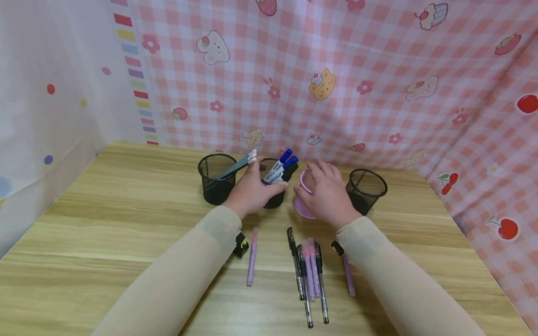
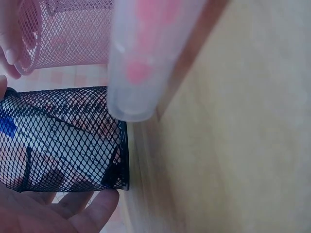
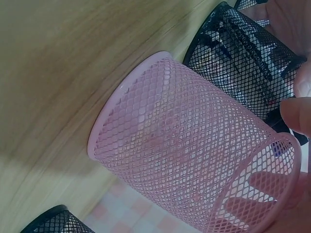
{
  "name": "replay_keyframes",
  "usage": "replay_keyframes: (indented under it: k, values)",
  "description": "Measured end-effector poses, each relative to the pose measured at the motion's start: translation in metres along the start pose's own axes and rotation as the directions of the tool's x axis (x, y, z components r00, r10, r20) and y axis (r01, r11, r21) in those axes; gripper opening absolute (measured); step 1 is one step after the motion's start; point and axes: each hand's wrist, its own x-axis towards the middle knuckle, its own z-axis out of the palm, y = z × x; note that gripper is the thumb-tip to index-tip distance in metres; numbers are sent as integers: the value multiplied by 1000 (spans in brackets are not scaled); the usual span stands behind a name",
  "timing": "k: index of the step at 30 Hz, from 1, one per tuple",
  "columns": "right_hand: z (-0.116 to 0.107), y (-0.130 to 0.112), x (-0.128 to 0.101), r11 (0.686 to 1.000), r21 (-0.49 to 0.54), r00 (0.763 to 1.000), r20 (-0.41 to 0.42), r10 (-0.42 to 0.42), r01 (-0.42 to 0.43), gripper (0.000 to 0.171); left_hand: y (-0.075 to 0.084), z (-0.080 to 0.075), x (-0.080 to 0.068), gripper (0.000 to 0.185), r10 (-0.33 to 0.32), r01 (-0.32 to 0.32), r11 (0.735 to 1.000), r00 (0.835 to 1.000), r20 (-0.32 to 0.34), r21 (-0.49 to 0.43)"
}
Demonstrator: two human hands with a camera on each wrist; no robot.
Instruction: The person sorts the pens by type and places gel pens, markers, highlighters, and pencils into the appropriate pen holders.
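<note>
My left hand (image 1: 252,190) grips a black mesh pen holder (image 1: 275,200) in the middle of the row, its thumb by the near rim and its fingers behind. Blue- and black-capped markers (image 1: 279,169) lean out of that holder. Just to the right, my right hand (image 1: 329,193) holds a pink mesh pen holder (image 3: 189,131) near its top rim, with fingers showing through the mesh in the right wrist view. The two holders stand side by side. No pens show inside the pink one.
A black mesh holder (image 1: 216,186) with white-tipped pencils (image 1: 237,166) stands at the left, another black holder (image 1: 365,189) at the right. Nearer lie black gel pens (image 1: 295,261) and purple highlighters (image 1: 311,275), with a single highlighter (image 1: 252,256) to the left and another purple pen (image 1: 349,276) by the right forearm.
</note>
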Motion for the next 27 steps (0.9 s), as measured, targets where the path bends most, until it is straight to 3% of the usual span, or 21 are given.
replay_keyframes:
  k: [12, 27]
  values:
    - [0, -2, 0, 998, -67, 1000, 27, 4, -3, 74, 0, 0, -1, 103, -16, 16, 1000, 1000, 0, -6]
    - [-1, 3, 0, 998, -28, 997, 51, 57, -55, 85, 0, 0, 0, 103, -13, 13, 1000, 1000, -5, -6]
